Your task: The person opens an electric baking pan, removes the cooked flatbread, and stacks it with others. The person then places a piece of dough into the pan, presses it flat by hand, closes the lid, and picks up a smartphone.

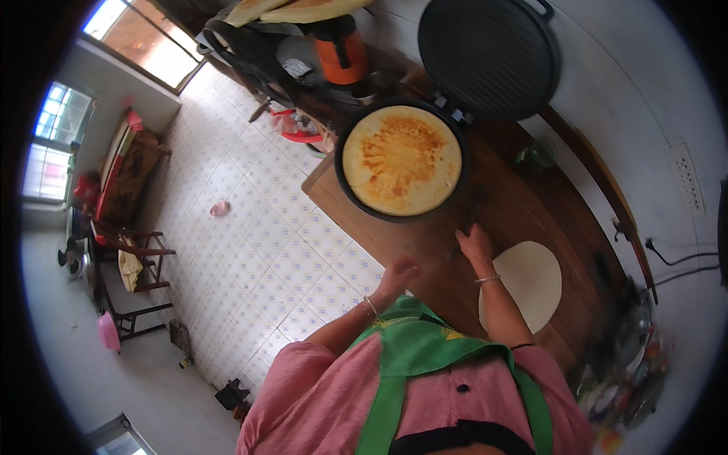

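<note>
A round browned flatbread (402,161) lies in the black pan of an electric griddle (398,218), whose ridged lid (489,57) stands raised behind it. My left hand (401,275) hovers near the table's front edge, fingers curled and somewhat blurred, with nothing seen in it. Below the pan, my right hand (475,243) is over the wooden table (364,216), thumb and fingers apart, holding nothing. Under my right forearm lies a pale sheet of rolled dough (532,284), flat on the table.
At the top, baked flatbreads (307,10) lie near an orange container (342,54). A green glass object (539,153) stands by the wall, below a power strip (687,177). Bowls and bags crowd the lower right. Tiled floor (267,216) borders the table on the left.
</note>
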A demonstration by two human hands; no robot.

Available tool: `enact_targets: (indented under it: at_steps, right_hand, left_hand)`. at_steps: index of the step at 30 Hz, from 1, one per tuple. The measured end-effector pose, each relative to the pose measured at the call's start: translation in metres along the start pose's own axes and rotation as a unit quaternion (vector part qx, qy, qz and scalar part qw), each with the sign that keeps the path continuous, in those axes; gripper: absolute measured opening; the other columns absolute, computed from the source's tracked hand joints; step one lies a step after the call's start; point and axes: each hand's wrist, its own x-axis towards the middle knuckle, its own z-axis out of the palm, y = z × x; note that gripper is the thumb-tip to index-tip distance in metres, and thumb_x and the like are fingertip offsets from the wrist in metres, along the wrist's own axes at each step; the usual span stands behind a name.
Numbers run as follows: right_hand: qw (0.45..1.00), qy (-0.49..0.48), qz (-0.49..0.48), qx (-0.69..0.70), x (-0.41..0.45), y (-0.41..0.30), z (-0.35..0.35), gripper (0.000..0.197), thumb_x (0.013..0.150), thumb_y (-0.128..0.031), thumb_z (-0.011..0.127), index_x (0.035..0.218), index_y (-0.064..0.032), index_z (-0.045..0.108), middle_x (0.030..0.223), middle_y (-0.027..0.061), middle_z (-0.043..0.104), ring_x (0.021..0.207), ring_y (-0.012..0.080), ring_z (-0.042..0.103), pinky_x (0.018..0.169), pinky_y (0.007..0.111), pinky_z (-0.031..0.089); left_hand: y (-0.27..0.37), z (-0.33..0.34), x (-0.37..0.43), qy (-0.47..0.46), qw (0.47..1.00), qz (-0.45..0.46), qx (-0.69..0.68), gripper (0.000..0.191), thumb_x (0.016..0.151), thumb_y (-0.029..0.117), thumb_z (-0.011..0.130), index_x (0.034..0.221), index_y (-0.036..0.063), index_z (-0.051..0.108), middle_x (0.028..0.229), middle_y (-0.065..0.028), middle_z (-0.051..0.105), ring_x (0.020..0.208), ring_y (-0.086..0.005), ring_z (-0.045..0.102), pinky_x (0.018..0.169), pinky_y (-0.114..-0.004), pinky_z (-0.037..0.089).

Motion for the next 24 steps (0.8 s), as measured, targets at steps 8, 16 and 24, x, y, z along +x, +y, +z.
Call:
enact_targets:
  at_steps: [8, 16, 24]
  right_hand:
    - [0.913, -0.036, 0.076, 0.399, -0.02, 0.046, -0.009, 0.013, 0.086, -0.014, 0.056, 0.09, -0.0022, 0.054, 0.063, 0.0037, 0.055, 0.057, 0.0082, 0.055, 0.05, 0.026, 0.045]
    - [0.956, 0.106, -0.047, 0.271, -0.025, 0.088, -0.057, 0.031, 0.086, -0.013, 0.058, 0.115, -0.0011, 0.057, 0.066, 0.0012, 0.057, 0.055, 0.0077, 0.05, 0.051, 0.023, 0.043]
    - [0.975, 0.11, -0.12, 0.154, -0.039, 0.001, -0.174, 0.034, 0.084, -0.01, 0.058, 0.116, -0.0009, 0.057, 0.067, 0.0078, 0.058, 0.06, 0.0138, 0.055, 0.058, 0.028, 0.045]
  left_hand:
    - [-0.007, 0.026, -0.01, -0.01, 0.998, 0.018, 0.067, 0.02, 0.091, 0.015, 0.055, 0.103, -0.0012, 0.056, 0.092, -0.0055, 0.062, 0.087, -0.0135, 0.06, 0.08, -0.027, 0.049]
    - [0.03, 0.036, -0.016, -0.022, 1.0, 0.011, -0.007, 0.019, 0.09, 0.013, 0.054, 0.102, -0.001, 0.057, 0.085, -0.0038, 0.061, 0.08, -0.0121, 0.06, 0.076, -0.026, 0.049]
    - [0.111, 0.017, 0.019, -0.151, 0.981, 0.109, 0.059, 0.015, 0.091, 0.013, 0.054, 0.101, 0.0012, 0.056, 0.089, -0.0046, 0.061, 0.086, -0.0116, 0.057, 0.079, -0.026, 0.047]
